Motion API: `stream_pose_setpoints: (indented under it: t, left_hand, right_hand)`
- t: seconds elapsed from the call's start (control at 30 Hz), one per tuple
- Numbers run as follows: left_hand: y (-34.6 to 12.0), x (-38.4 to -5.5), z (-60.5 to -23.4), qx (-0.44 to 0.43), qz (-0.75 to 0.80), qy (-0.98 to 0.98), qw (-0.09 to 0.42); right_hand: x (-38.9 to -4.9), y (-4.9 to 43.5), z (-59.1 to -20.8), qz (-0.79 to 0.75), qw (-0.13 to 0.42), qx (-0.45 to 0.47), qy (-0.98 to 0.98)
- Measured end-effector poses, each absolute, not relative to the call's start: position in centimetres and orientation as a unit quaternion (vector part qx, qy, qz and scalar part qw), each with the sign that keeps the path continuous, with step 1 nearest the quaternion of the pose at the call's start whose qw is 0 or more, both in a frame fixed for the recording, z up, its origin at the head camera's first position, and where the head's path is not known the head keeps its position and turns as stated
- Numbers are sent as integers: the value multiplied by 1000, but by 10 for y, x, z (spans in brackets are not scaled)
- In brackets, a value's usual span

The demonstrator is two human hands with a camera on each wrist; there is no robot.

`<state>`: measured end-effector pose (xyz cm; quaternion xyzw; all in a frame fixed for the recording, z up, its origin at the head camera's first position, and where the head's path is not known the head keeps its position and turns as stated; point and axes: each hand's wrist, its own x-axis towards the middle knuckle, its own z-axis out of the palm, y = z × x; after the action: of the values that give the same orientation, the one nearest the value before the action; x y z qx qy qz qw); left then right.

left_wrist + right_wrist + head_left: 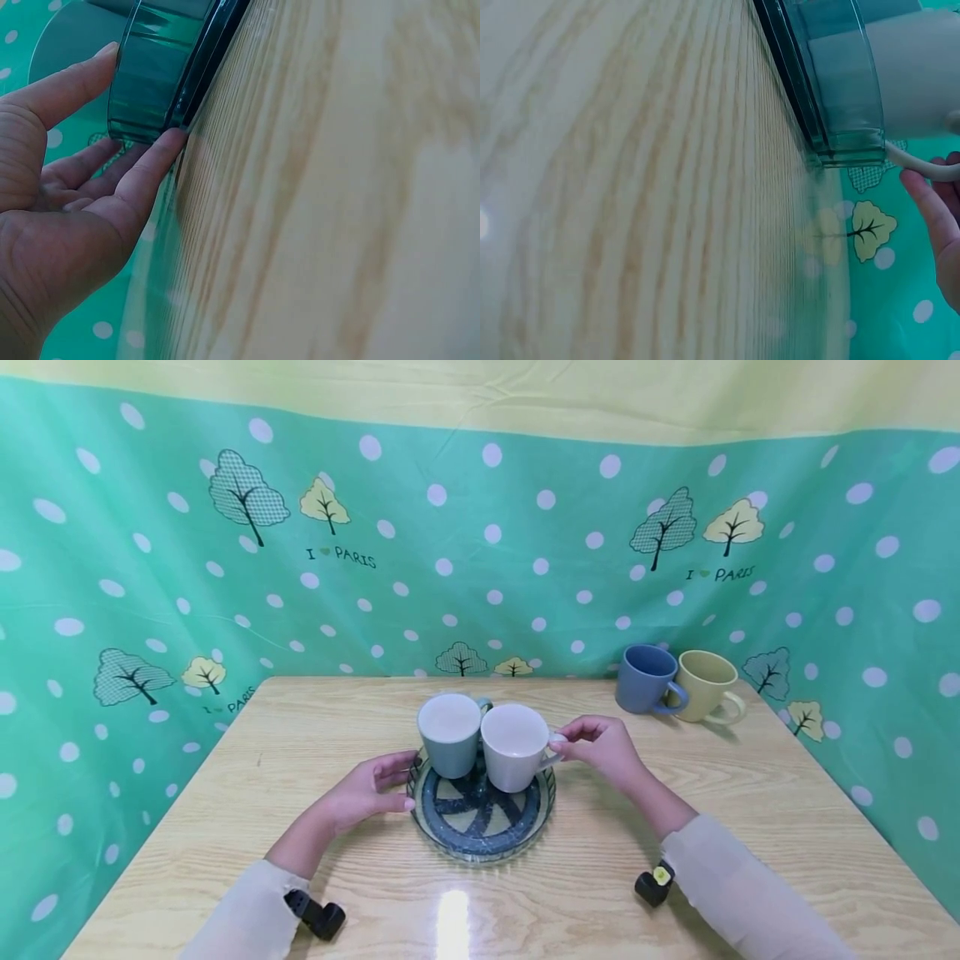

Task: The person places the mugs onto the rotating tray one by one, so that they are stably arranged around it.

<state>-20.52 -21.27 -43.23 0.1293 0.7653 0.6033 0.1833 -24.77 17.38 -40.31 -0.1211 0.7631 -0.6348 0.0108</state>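
Observation:
A round clear glass dish (483, 852) with a dark spoked pattern showing through its base stands at mid-table. Side by side at its back are a pale green-grey mug (450, 743) on the left and a white mug (517, 756) on the right. By its handle, which points right, my right hand (606, 750) pinches the white mug. Fairly straight fingers of my left hand (363, 789) reach along the dish's left side. In the left wrist view the thumb (79, 82) meets the glass wall (154, 71), and a fingertip is low at its base.
A blue mug (645, 681) and a yellow mug (705, 685) stand close together at the back right of the wooden table (360, 893). A green dotted curtain (480, 560) hangs behind the table and along its sides.

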Motion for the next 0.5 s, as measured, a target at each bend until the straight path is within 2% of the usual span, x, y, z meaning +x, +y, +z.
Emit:
stream_pose_setpoints:
  t: [0.5]
  left_hand:
    - [-210,-202,-433,113,607,767,172]
  right_hand:
    - [-251,166,-403,-631,-5,-93,770]
